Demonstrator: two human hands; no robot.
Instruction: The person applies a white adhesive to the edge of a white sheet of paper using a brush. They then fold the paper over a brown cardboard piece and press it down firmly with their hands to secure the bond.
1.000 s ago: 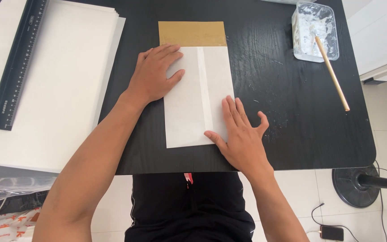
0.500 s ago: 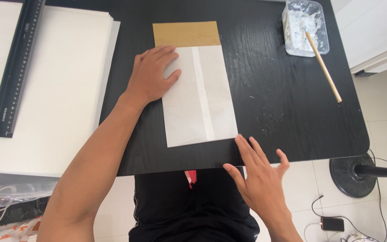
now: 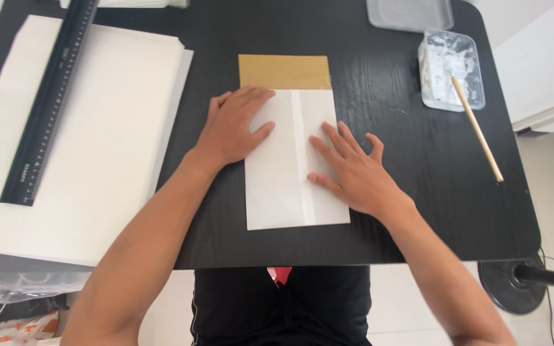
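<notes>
Half a second back the right hand [image 3: 354, 170] hung off the near edge of the table; now it has come back onto the folded white paper [image 3: 293, 160] and lies flat on its right half, fingers spread and pointing up and to the left, the palm resting at the paper's right edge. Meanwhile the left hand [image 3: 232, 131] has kept its place on the upper left part of the paper, pressed flat, fingers close together and the thumb out to the side.

That paper sits in the middle of the black table [image 3: 392, 218], with a lengthwise overlapping seam running down it between the two hands. A brown card [image 3: 283, 70] sticks out from under its far end.

Off to the left lies a big stack of white sheets [image 3: 97, 160] with a black ruler [image 3: 49, 102] resting on top. At the far right stands a clear plastic tub of white paste [image 3: 450, 67], a wooden stick [image 3: 479, 131] leaning out of it onto the table.
</notes>
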